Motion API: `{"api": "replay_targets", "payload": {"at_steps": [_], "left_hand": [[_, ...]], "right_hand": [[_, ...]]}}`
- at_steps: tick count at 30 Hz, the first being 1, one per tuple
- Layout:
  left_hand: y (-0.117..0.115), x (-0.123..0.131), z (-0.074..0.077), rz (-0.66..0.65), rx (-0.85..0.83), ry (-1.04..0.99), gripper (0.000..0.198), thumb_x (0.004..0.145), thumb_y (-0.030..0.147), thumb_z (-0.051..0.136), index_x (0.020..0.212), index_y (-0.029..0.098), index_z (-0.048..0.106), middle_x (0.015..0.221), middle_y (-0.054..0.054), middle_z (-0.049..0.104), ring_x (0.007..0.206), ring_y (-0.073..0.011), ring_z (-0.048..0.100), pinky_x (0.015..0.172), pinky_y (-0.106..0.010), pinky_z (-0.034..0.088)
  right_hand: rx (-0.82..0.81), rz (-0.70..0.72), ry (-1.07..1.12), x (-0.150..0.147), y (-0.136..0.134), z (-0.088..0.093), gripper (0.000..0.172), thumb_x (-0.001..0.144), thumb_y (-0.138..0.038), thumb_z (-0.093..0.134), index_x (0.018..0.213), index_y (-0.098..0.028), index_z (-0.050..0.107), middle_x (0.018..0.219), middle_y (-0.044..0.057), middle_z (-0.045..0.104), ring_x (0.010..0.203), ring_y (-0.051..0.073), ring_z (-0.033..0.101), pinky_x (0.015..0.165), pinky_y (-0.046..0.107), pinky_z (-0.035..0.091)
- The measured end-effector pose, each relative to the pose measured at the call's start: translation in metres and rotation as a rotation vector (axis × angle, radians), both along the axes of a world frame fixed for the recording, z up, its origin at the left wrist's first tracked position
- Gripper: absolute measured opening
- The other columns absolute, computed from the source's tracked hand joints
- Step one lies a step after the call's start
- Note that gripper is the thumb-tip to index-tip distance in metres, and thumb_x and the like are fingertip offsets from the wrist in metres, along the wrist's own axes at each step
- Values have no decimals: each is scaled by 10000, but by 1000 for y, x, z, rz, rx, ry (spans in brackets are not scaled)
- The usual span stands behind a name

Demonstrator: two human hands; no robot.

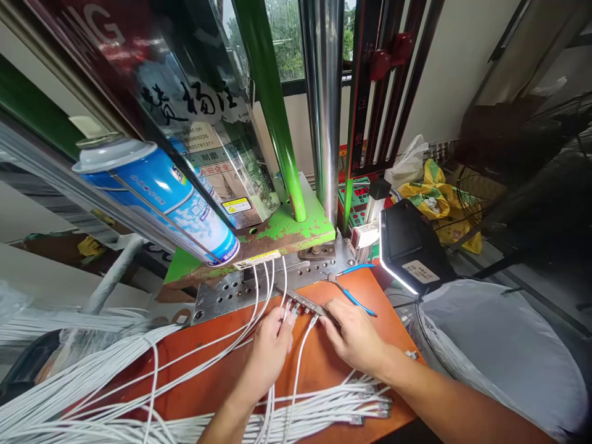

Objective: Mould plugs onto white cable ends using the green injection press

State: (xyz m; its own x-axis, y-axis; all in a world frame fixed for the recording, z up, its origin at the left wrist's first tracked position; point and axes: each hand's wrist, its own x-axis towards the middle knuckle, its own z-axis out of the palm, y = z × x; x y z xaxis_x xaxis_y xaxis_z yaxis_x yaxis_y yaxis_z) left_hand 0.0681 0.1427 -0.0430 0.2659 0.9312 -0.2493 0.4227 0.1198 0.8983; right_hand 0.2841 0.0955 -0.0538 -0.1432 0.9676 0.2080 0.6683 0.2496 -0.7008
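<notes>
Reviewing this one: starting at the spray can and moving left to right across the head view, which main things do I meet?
Spray can, left hand, metal bar, right hand, black box, white bag.

The left hand [271, 341] pinches a connector [295, 312] at a metal bar [306, 301] held by the right hand [352, 333].

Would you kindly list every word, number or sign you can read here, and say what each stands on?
"NG": machine cover, upper left.
"杨注": same cover, brush lettering.
"耐磨": same cover, lower down.
"注塑机": upright panel, running downward.
Too small or blurred to read surely: the cover's fine print, spray can, warning label, red display, lamp label.
</notes>
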Motion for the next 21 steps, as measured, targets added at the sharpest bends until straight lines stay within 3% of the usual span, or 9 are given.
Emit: {"api": "replay_targets", "payload": {"at_steps": [5,13,15,18,21], "left_hand": [[0,5,0,-91,-178,-37,504,977,680,534,835,196,519,608,43,533,391,-74,424,386,-196,308],[3,10,6,-49,-245,-158,550,903,673,647,701,178,519,562,27,528,367,-49,397,376,-180,256],[3,10,6,-43,-248,-185,551,901,668,658,697,169,544,557,6,557,372,-61,432,386,-184,291],[5,7,8,-41,-259,-210,547,856,695,681,781,160,592,603,-33,635,418,-121,558,413,-214,399],[8,3,11,-22,-285,-184,548,810,696,693,867,158,609,574,-4,616,382,-122,528,376,-214,378]], "right_hand": [[1,40,-15,-1,1,-1,194,1076,-268,430,927,-206,538,891,59,630,819,206,591,745,344,436],[43,114,-60,-1,-1,-3,219,1090,-293,419,940,-200,550,883,61,626,783,205,564,726,352,426],[39,128,-51,-1,-1,-3,214,1087,-290,429,941,-201,557,874,56,622,774,200,561,722,348,424],[29,63,-15,2,-1,-2,212,1082,-278,438,921,-205,554,871,53,623,786,199,578,728,345,426],[37,-19,18,4,0,-1,201,1087,-279,438,957,-208,574,897,55,639,810,204,603,729,346,423]]}}
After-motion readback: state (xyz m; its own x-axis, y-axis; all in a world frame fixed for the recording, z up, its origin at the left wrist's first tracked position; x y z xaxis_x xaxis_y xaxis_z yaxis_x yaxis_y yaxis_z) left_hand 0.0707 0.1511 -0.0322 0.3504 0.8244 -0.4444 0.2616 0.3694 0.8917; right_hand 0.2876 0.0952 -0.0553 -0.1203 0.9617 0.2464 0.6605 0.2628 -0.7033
